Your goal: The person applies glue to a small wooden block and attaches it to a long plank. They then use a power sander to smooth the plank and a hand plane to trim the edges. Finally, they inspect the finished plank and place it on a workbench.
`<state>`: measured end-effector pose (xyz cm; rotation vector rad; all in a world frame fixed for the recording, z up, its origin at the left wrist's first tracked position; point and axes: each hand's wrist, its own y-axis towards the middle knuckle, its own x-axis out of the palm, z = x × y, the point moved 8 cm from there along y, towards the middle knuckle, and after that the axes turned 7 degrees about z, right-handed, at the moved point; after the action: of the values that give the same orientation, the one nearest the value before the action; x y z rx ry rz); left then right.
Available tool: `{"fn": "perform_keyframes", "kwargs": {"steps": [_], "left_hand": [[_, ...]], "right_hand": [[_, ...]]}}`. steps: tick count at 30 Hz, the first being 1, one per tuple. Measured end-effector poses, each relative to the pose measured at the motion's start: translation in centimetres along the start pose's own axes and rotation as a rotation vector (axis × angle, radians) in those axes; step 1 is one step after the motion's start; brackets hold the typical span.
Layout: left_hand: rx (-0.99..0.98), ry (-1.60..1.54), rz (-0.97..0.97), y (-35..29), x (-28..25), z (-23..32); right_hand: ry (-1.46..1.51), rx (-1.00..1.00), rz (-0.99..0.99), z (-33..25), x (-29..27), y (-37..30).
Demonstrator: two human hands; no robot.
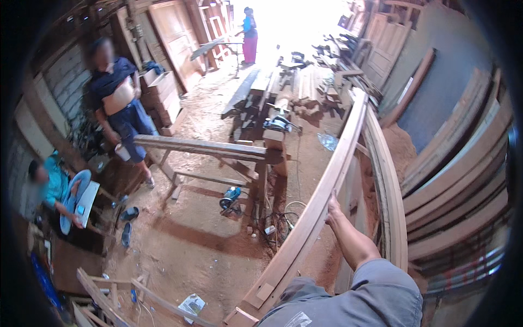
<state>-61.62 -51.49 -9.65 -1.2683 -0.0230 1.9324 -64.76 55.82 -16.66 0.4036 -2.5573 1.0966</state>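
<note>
A long, pale brown wooden beam (313, 220) slants from the lower middle of the view up toward the far right. My right hand (333, 209) grips its right edge partway along, arm stretched forward; the fingers that curl under the wood are partly hidden. A short block-like joint (265, 291) shows at the beam's near end, close to my body. My left hand is out of sight. To the right of my arm stand more long boards (388, 191), leaning in a row.
A wooden trestle (201, 144) stands ahead on the left, with a teal power tool (230, 199) on the floor below. A circular saw (279, 124) rests on timber beyond. Cables (283, 218) lie near the beam. Two people are at left, another at the far doorway.
</note>
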Motion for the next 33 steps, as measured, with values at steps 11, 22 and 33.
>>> {"fn": "perform_keyframes", "kwargs": {"steps": [11, 22, 33], "left_hand": [[0.114, 0.136, 0.054, 2.5, 4.0, 0.4], [0.149, -0.03, 0.057, 5.8, 5.1, 3.2], [0.136, -0.16, 0.046, 16.0, 3.6, 3.5]], "right_hand": [[-0.063, 0.229, -0.06, 7.1, 4.9, -10.9], [-0.078, 0.234, -0.3, 15.0, 18.3, -18.8], [-0.392, 0.296, -0.291, 38.5, 34.9, -28.9]]}}
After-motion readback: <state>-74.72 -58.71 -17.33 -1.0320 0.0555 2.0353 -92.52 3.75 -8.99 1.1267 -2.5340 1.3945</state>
